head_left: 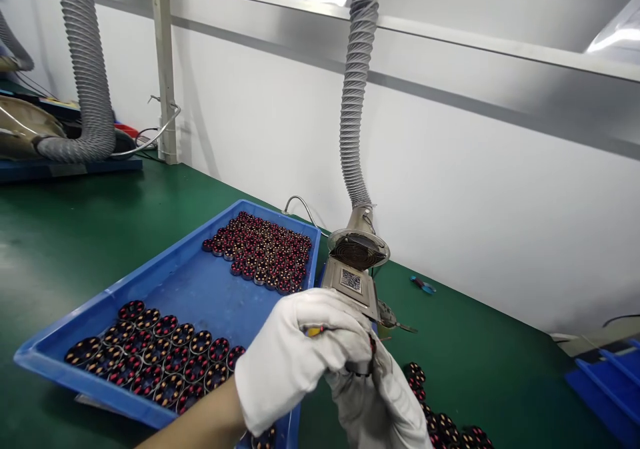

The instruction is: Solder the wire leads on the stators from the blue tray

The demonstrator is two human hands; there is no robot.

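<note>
counter: green matted counter (100,229) carried everything, white partition wall behind it.
duct: grey ribbed extraction hose (356,102) dropped to a metal fume hood with a grille (357,252), mouth set just above and behind the hands, probably to pull fumes off the work point.
tray: blue plastic tray (190,289) sat left of the hands; small round copper-wound stator coils in two groups, far batch (263,252) and near batch (155,359), apparently kept apart by stage.
loose coils: more coils (445,422) lay on the counter right of the hands.
left hand (295,355): white-gloved, closed over a yellow-tipped tool (314,331).
right hand (380,402): white-gloved, pressed under the left, clamped on a small dark part (361,367); likely a coil, mostly hidden.
</note>
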